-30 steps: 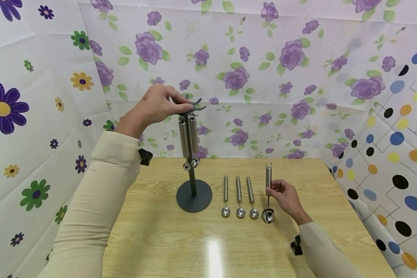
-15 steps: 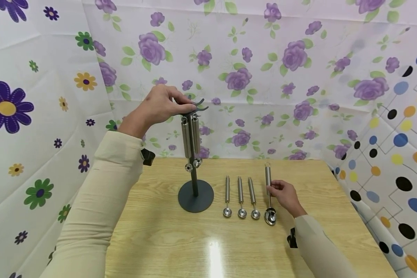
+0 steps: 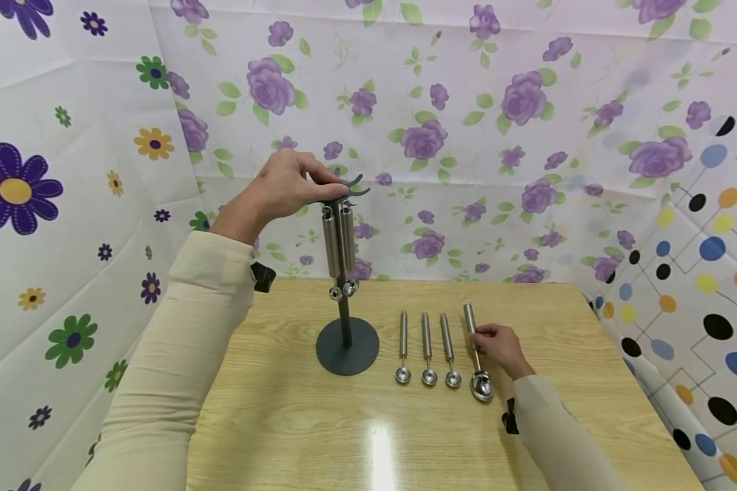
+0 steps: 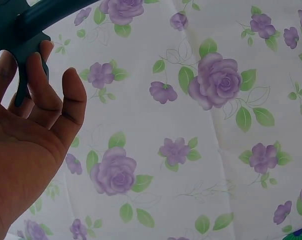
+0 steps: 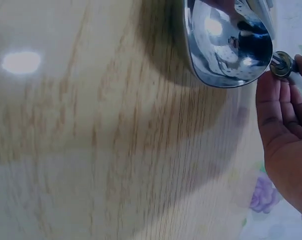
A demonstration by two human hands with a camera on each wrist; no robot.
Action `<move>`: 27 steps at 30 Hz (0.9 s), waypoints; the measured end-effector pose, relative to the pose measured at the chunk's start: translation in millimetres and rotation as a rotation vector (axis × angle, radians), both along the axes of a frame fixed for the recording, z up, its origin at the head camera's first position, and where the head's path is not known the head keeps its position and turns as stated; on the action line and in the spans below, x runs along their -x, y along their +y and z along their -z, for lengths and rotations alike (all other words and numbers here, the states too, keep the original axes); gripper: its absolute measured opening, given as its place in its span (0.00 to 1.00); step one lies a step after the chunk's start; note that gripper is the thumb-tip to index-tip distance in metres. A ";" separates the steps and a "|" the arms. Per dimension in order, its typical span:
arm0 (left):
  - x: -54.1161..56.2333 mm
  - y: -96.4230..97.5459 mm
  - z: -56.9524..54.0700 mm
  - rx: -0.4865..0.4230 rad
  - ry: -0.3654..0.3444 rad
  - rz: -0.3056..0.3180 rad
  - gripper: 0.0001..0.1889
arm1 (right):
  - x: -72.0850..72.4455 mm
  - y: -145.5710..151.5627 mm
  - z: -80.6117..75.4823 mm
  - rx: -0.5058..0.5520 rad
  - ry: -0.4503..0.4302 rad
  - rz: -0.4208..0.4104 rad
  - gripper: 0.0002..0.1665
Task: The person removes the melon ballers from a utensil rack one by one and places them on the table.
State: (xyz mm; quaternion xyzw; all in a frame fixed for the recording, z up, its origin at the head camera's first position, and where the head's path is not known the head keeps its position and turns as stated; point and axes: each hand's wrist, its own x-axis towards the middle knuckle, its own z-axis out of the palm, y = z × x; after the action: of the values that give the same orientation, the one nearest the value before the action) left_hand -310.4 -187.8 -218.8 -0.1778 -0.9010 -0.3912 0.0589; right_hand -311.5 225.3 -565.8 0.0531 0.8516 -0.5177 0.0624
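My left hand [image 3: 295, 181] holds the top of a dark metal stand [image 3: 347, 348], its thumb and fingers around the hooks, as the left wrist view also shows. Two steel-handled utensils [image 3: 331, 242] with small heads hang from the hooks. On the right, my right hand [image 3: 500, 348] pinches the handle of a metal scoop [image 3: 482, 385] with a deep oval bowl. In the right wrist view the shiny bowl [image 5: 230, 45] is close, and the fingers [image 5: 275, 100] meet the handle behind it. The scoop lies slanted, its bowl towards me; whether it touches the table is hard to tell.
Several small round-bowled steel scoops [image 3: 426, 348] lie in a row on the wooden table [image 3: 295, 436], between the stand and my right hand. A flowered cloth [image 3: 424, 225] hangs behind the table, with patterned cloths at both sides.
The scoop in my right hand has tilted from nearly upright in view to a slant, its handle end lower and farther left, its bowl shifted right. The left hand still holds the stand.
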 end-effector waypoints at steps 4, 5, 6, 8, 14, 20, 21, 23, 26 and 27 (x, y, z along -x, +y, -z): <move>-0.5 0.1 -0.2 0.009 0.005 -0.005 0.13 | -0.4 -1.9 0.5 -0.060 -0.022 0.013 0.20; -0.6 0.0 -0.1 0.012 0.007 -0.006 0.13 | -0.6 -2.3 0.6 -0.073 -0.026 0.018 0.20; -0.7 0.0 0.0 0.014 0.008 -0.006 0.13 | -0.8 -2.6 1.1 -0.088 -0.029 0.020 0.20; -0.7 -0.1 0.2 0.018 0.009 -0.008 0.13 | -1.3 -3.2 2.3 -0.104 -0.029 0.017 0.20; 0.1 0.1 0.9 0.013 0.016 -0.009 0.13 | -2.0 -2.8 4.2 -0.087 -0.042 0.008 0.19; -0.2 0.3 1.1 0.010 0.016 -0.008 0.13 | -1.8 -3.1 5.9 -0.110 -0.060 0.014 0.19; -0.3 0.3 1.1 0.011 0.016 -0.008 0.13 | -1.9 -3.3 6.1 -0.109 -0.062 0.012 0.19; -0.5 0.3 1.2 0.013 0.017 -0.009 0.13 | -2.1 -3.4 6.5 -0.107 -0.068 0.011 0.18; -0.4 0.1 1.6 0.015 0.022 -0.008 0.13 | -2.8 -3.8 6.6 -0.113 -0.071 0.005 0.17; -0.2 0.0 1.7 0.015 0.024 -0.007 0.13 | -3.1 -4.0 6.8 -0.117 -0.072 0.003 0.17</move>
State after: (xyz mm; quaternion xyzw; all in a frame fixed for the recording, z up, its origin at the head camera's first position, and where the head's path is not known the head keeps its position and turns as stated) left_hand -310.2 -187.8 -220.6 -0.1796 -0.9039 -0.3819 0.0696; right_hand -308.4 221.4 -572.6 0.0765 0.8776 -0.4648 0.0891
